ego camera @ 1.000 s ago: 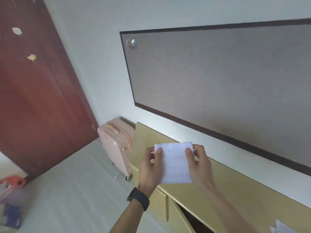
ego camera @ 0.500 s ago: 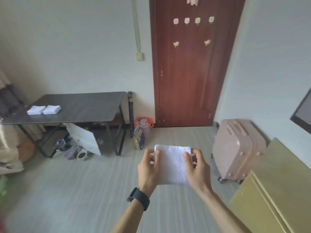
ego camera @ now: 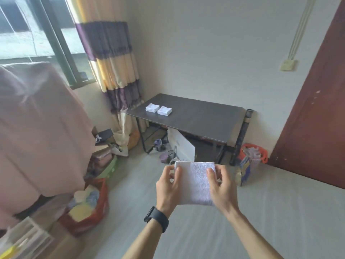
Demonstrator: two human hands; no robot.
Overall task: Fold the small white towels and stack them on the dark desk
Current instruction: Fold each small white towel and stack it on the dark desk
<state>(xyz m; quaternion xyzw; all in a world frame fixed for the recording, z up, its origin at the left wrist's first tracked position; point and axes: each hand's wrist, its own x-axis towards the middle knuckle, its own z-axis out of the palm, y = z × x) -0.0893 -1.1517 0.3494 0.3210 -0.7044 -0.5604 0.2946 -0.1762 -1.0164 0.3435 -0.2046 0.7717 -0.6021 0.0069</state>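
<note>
Holding a folded towel (ego camera: pixel 195 181) flat at lower centre of the frame, both hands were busy w/ it. The left hand (ego camera: pixel 169 186) pinched its left edge, thumb on top & fingers under. The right hand (ego camera: pixel 222 186) pinched the right edge the same way. Neither hand was free or spread wide. The towel looked already folded to a compact rectangle, approx. the same shape as those on the bench, tho I couldn't tell whether one more fold was due.

The bench (ego camera: pixel 196 116) sat at centre frame against the far wall, well apart from the hands, w/ floor between. On its left end lay two white stacks just beside each other, the left stack (ego camera: pixel 152 107) & the right stack (ego camera: pixel 164 110). Each was several towels high; exact count too small to read.

Progress, as a judgement: a good part was done, since two stacks stood ready & one more towel was folded in hand but not yet placed. Left to do: carry it to the bench & set it on a stack, edges squared. No unfolded towels showed in frame, so how many remained couldn't be said.
</note>
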